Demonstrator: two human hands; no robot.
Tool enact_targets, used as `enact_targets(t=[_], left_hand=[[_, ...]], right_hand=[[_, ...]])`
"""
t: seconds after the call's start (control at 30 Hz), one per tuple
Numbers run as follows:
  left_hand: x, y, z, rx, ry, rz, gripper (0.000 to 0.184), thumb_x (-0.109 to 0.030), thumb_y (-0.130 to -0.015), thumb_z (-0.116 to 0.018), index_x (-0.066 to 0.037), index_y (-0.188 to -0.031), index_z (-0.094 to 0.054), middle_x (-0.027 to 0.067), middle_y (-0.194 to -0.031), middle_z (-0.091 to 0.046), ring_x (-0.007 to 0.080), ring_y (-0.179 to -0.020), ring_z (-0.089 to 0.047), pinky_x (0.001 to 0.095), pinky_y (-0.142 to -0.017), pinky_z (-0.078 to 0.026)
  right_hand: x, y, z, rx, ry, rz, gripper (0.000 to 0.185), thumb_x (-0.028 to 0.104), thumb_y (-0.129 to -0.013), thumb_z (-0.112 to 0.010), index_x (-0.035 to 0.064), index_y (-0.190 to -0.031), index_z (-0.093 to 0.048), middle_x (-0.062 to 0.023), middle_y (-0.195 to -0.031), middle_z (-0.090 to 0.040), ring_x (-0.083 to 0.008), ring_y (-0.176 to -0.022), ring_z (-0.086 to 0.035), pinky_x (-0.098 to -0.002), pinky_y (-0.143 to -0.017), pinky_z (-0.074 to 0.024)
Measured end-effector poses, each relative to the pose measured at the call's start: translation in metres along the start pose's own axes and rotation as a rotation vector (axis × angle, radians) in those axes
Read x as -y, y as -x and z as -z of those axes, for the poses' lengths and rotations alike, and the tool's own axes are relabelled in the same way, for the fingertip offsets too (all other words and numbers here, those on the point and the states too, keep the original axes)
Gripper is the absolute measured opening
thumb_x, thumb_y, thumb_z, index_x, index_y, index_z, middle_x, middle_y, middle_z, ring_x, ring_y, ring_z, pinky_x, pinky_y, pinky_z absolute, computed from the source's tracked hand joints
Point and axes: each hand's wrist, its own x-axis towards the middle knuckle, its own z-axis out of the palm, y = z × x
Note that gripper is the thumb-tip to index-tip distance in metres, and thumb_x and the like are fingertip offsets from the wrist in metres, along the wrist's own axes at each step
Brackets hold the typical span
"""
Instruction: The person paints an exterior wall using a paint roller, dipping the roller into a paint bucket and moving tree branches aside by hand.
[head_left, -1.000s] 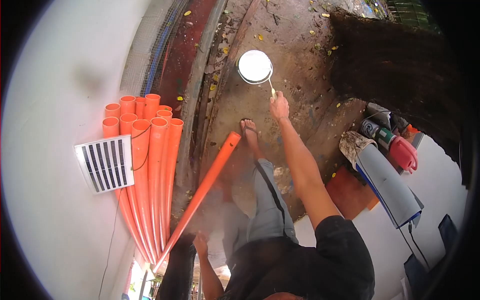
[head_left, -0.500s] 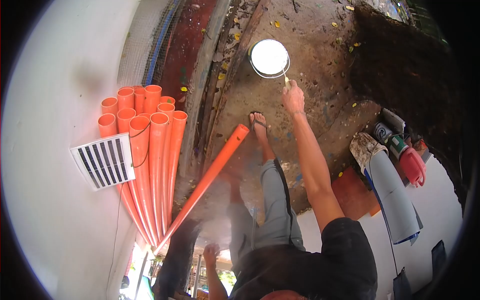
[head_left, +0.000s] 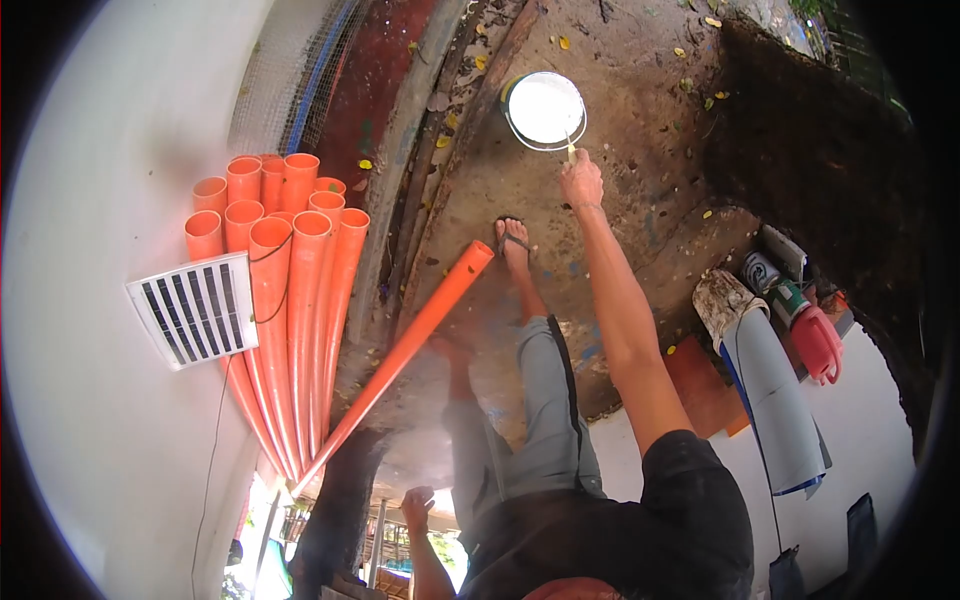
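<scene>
Straight ahead, my right hand [head_left: 582, 181] is closed around the pale handle of a paintbrush [head_left: 571, 152]. The brush's far end reaches over the rim into a bucket [head_left: 513, 119] filled with bright white paint [head_left: 546, 106]; its tip is lost in the glare. A thin wire handle hangs at the bucket's near side. Low on the left, beside my leg, is my left hand [head_left: 417, 508], small in view. Its fingers are loosely curled and slightly apart, with nothing visible in them.
Several orange pipes [head_left: 310, 270] lean at the left, one pipe [head_left: 400, 355] slanting toward my foot. A slatted white panel [head_left: 195, 310] is by the white wall [head_left: 100, 220]. At right are a grey rolled sheet [head_left: 775, 400], a red container [head_left: 818, 345] and a dark pit [head_left: 800, 140].
My right hand and the brush have shifted slightly forward, nearer the bucket. My left hand's fingers look a little looser. The whole view has moved slightly.
</scene>
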Motion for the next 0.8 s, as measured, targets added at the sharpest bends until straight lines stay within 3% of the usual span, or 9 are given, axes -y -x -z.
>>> enact_targets(t=[0.1, 0.3, 0.6, 0.7, 0.8], left_hand=[[0.009, -0.004, 0.004, 0.009, 0.018, -0.008, 0.025, -0.026, -0.108, -0.047, -0.004, -0.113, -0.059, 0.0158, -0.113, -0.072, 0.0281, -0.103, -0.071, 0.0411, -0.083, -0.059], [0.024, -0.009, 0.012, -0.056, -0.050, -0.053, 0.030, -0.032, -0.110, -0.043, -0.004, -0.107, -0.055, 0.0163, -0.111, -0.072, 0.0279, -0.098, -0.072, 0.0399, -0.078, -0.059], [0.003, -0.010, 0.004, -0.149, -0.091, -0.040, 0.038, -0.034, -0.109, -0.045, 0.000, -0.113, -0.061, 0.0150, -0.105, -0.072, 0.0237, -0.091, -0.072, 0.0350, -0.070, -0.060], [0.003, -0.014, -0.004, -0.150, 0.012, -0.072, 0.037, -0.034, -0.107, -0.050, 0.000, -0.108, -0.064, 0.0143, -0.103, -0.071, 0.0218, -0.088, -0.070, 0.0342, -0.068, -0.059], [0.002, -0.016, -0.010, -0.142, 0.025, -0.106, 0.034, -0.036, -0.108, -0.051, -0.003, -0.106, -0.061, 0.0140, -0.103, -0.072, 0.0237, -0.090, -0.072, 0.0354, -0.074, -0.058]], right_hand=[[-0.010, 0.005, 0.000, 0.086, 0.030, 0.006, 0.043, 0.027, -0.097, -0.057, 0.0086, -0.136, -0.055, -0.0256, -0.121, -0.065, -0.0447, -0.114, -0.064, -0.0556, -0.096, -0.0510], [-0.007, 0.003, 0.003, 0.020, -0.020, 0.029, 0.043, 0.026, -0.097, -0.057, 0.0108, -0.137, -0.055, -0.0264, -0.122, -0.065, -0.0452, -0.114, -0.064, -0.0546, -0.096, -0.0511], [-0.022, 0.001, 0.000, 0.032, 0.049, -0.009, 0.042, 0.024, -0.094, -0.060, 0.0117, -0.135, -0.058, -0.0239, -0.121, -0.064, -0.0449, -0.111, -0.064, -0.0545, -0.094, -0.0519], [-0.028, 0.024, 0.010, -0.099, 0.027, 0.109, 0.044, 0.020, -0.092, -0.062, 0.0105, -0.134, -0.057, -0.0223, -0.121, -0.062, -0.0436, -0.109, -0.064, -0.0532, -0.093, -0.0523], [-0.043, 0.058, 0.013, -0.249, 0.022, 0.195, 0.044, 0.015, -0.090, -0.064, 0.0095, -0.132, -0.055, -0.0198, -0.118, -0.061, -0.0434, -0.107, -0.064, -0.0532, -0.090, -0.0524]])
